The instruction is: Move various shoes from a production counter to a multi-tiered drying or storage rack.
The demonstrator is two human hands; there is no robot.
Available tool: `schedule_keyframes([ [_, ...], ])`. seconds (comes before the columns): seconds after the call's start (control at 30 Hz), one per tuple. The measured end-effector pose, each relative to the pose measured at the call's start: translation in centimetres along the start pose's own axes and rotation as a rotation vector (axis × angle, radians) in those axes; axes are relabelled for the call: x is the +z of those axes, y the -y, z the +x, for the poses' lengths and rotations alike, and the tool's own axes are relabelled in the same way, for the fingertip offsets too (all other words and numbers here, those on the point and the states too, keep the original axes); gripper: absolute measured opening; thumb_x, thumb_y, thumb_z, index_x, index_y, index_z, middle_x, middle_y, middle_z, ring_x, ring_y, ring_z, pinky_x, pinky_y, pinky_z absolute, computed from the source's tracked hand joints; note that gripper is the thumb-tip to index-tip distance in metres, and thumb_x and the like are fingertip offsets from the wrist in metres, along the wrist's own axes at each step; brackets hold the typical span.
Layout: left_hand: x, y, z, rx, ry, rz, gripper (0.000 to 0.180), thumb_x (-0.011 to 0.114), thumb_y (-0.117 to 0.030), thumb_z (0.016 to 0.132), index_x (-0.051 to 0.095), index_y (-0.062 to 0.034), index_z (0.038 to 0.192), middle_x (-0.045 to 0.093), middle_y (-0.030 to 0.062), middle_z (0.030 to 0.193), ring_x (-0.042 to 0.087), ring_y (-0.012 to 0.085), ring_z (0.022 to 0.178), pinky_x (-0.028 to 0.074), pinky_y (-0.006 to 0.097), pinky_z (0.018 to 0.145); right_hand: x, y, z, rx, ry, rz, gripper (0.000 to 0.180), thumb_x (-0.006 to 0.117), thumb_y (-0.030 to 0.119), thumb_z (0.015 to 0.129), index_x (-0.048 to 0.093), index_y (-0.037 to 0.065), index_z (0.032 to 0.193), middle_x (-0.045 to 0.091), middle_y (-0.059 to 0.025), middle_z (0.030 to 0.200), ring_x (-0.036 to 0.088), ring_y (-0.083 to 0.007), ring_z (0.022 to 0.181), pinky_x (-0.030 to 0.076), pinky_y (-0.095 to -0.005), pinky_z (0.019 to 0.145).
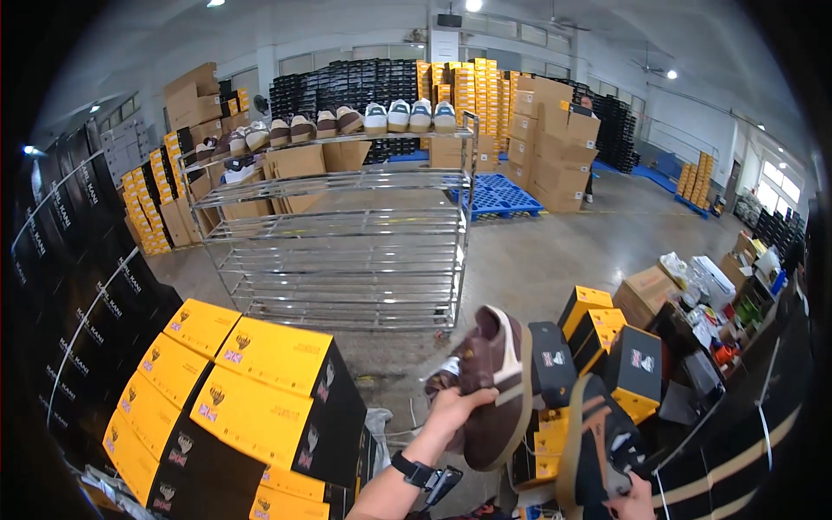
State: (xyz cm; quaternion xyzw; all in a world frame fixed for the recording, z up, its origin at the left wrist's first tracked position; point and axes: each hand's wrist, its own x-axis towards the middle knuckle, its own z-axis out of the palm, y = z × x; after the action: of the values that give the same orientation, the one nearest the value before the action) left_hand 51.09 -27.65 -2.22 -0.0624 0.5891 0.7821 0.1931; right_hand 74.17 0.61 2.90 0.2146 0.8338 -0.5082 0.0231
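Note:
My left hand [451, 414], with a dark band on its wrist, is closed on a dark brown sneaker [498, 394] with cream stripes, its sole turned to the right. A second brown shoe [444, 378] shows partly behind that hand; its grip is mostly hidden. At the lower right my right hand [633, 499] grips a black sneaker [596, 438] with a brown stripe and a tan sole. Both hands hold the shoes raised in front of black and yellow shoeboxes [631, 360] piled at the right.
A metal rack [347, 184] ahead carries a row of sneakers [399, 115] on top. Stacked yellow and black shoeboxes [260, 355] stand close on the left. Beyond are a blue pallet [501, 196], tall cartons [563, 156] and a person [589, 186]. A cluttered bench [706, 312] lines the right.

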Motion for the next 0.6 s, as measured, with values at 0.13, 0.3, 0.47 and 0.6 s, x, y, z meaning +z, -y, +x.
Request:
schedule_keyframes([
  [0.13, -3.3, -4.3, 9.3, 0.221, -0.282, 0.137, 0.036, 0.072, -0.019, 0.068, 0.061, 0.0040, 0.094, 0.063, 0.0088, 0.087, 0.059, 0.0146, 0.074, 0.047, 0.026, 0.069, 4.1, 4.7, 13.5, -0.428, -0.038, -0.226, 0.020, 0.068, 0.000, 0.054, 0.058, 0.002, 0.072, 0.062, -0.0097, 0.065, 0.061, -0.0153, 0.061, 0.046, -0.0279, 0.056],
  [0.3, -8.7, -11.0, 20.4, 0.344, -0.539, 0.302, 0.049, 0.072, -0.037, 0.061, 0.064, -0.0005, 0.093, 0.065, 0.0097, 0.087, 0.060, 0.0184, 0.080, 0.045, 0.029, 0.074, 8.3, 12.6, 30.6, -0.946, 0.015, -0.455, 0.011, 0.065, 0.009, 0.063, 0.056, 0.010, 0.070, 0.056, -0.0093, 0.063, 0.058, -0.0288, 0.060, 0.045, -0.0365, 0.052],
  [0.47, -13.9, -19.1, 24.7, 0.315, -0.880, 0.564, 0.068, 0.069, -0.056, 0.052, 0.066, 0.0006, 0.089, 0.065, 0.0159, 0.086, 0.062, 0.0268, 0.084, 0.045, 0.033, 0.079, 13.9, 23.7, 45.1, -1.152, 0.040, -0.642, 0.017, 0.057, 0.008, 0.061, 0.057, 0.014, 0.077, 0.060, -0.0064, 0.070, 0.059, -0.0291, 0.062, 0.047, -0.0397, 0.053],
  [0.6, -17.3, -25.6, 28.2, 0.214, -0.972, 0.793, 0.070, 0.068, -0.056, 0.050, 0.065, 0.0019, 0.089, 0.064, 0.0187, 0.088, 0.062, 0.0284, 0.085, 0.046, 0.035, 0.077, 19.5, 31.7, 55.1, -1.347, 0.022, -0.663, 0.015, 0.056, 0.011, 0.064, 0.058, 0.018, 0.076, 0.058, -0.0047, 0.066, 0.059, -0.0251, 0.059, 0.047, -0.0365, 0.050],
])
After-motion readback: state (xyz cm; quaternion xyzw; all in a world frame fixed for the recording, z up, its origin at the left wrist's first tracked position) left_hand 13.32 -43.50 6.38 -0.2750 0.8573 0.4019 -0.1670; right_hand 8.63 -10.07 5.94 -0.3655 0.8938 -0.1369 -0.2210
